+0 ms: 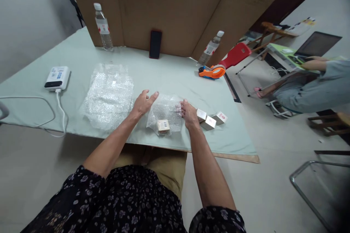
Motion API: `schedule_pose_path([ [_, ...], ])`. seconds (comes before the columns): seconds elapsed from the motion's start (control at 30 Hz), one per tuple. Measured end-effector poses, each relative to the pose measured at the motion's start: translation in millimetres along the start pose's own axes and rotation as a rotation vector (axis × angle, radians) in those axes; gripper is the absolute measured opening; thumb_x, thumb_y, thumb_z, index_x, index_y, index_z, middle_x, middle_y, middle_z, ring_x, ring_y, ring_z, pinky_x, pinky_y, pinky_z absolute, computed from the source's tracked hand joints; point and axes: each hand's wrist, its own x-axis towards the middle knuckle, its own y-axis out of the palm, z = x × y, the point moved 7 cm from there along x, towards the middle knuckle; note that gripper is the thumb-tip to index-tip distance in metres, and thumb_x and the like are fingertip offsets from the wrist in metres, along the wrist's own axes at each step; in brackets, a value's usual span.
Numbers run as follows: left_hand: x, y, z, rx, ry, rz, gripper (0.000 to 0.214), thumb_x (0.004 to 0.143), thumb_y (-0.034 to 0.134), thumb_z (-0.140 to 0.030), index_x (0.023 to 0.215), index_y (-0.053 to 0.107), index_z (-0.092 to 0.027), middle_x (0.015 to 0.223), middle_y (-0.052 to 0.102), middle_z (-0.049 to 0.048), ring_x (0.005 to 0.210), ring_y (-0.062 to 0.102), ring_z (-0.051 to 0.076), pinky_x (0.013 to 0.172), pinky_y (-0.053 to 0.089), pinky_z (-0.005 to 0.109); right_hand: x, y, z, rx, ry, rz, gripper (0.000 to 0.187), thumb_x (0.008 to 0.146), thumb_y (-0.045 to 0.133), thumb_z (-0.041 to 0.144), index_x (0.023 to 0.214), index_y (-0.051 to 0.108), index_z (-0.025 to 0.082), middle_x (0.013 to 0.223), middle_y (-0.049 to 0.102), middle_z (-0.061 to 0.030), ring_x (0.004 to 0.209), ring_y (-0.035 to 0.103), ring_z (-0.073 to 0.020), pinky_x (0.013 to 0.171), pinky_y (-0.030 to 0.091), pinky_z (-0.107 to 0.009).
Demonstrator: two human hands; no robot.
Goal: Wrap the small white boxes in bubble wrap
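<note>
A small sheet of bubble wrap (166,109) lies on the pale green table (169,76) in front of me. A small box (163,126) sits on the sheet's near edge. My left hand (143,102) rests at the sheet's left edge with fingers stretched out flat. My right hand (188,112) presses on the sheet's right edge, fingers curled down on it. Three more small boxes (212,119) lie just right of my right hand.
A stack of larger bubble wrap sheets (109,93) lies to the left. A power bank (57,78) with white cable, two water bottles (103,28), a dark phone (155,44) against cardboard, and an orange tape dispenser (212,71) stand further back. Another person sits at the right.
</note>
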Motion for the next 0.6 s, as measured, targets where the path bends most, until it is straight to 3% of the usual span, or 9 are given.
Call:
schedule_pose_path([
  [0.1,-23,-7.1,-3,0.235,0.065,0.036,0.069,0.061,0.082,-0.051,0.117,0.063,-0.016,0.112,0.067,0.0155,0.101,0.062,0.031,0.082,0.046,0.034,-15,-5,-8,-0.001,-0.004,0.067,0.044,0.064,0.072,0.056,0.088,0.063,0.02,0.063,0.06,0.0034,0.057,0.054,-0.0131,0.052,0.041,-0.025],
  [0.17,-31,-7.5,5,0.294,0.05,0.066,0.05,0.06,0.082,-0.037,0.104,0.067,-0.018,0.092,0.071,0.0107,0.092,0.065,0.029,0.076,0.047,0.031,-22,-8,-8,-0.055,-0.093,0.077,0.044,0.063,0.074,0.047,0.096,0.063,0.02,0.061,0.058,0.0055,0.059,0.055,-0.014,0.058,0.044,-0.027],
  [0.27,-31,-9.3,30,0.192,-0.11,0.123,0.019,0.069,0.066,-0.02,0.088,0.068,-0.018,0.068,0.067,0.0051,0.066,0.064,0.021,0.059,0.046,0.027,-28,-19,-6,-0.224,-0.214,0.005,0.041,0.069,0.067,0.04,0.103,0.062,0.017,0.062,0.059,0.0048,0.062,0.056,-0.0157,0.067,0.048,-0.032],
  [0.33,-29,-11.0,45,0.071,-0.218,0.165,0.019,0.072,0.06,-0.017,0.09,0.067,-0.015,0.064,0.065,0.0041,0.052,0.06,0.017,0.05,0.044,0.025,-35,-27,0,-0.39,-0.291,-0.085,0.04,0.073,0.063,0.038,0.106,0.062,0.016,0.075,0.066,-0.0015,0.068,0.059,-0.018,0.075,0.05,-0.037],
  [0.4,-30,-13.0,49,-0.009,-0.26,0.186,0.031,0.074,0.061,-0.019,0.105,0.065,-0.012,0.064,0.063,0.0032,0.046,0.058,0.016,0.046,0.044,0.025,-47,-28,12,-0.535,-0.417,-0.112,0.041,0.077,0.062,0.038,0.112,0.063,0.016,0.096,0.07,-0.0096,0.082,0.063,-0.0224,0.084,0.05,-0.043],
  [0.5,-39,-9.3,40,-0.059,-0.239,0.231,0.069,0.073,0.068,-0.023,0.137,0.047,-0.01,0.07,0.06,0.0006,0.048,0.057,0.014,0.047,0.047,0.025,-71,-3,27,-0.701,-0.628,0.122,0.054,0.079,0.068,0.041,0.128,0.059,0.021,0.128,0.064,-0.0136,0.114,0.059,-0.0297,0.099,0.045,-0.049],
  [0.6,-54,4.4,27,-0.02,-0.156,0.334,0.099,0.067,0.069,-0.018,0.155,0.023,-0.013,0.081,0.062,0.0021,0.049,0.054,0.012,0.05,0.047,0.026,-86,20,26,-0.821,-0.657,0.402,0.057,0.081,0.069,0.039,0.135,0.055,0.024,0.135,0.062,-0.011,0.125,0.054,-0.0302,0.105,0.041,-0.05],
])
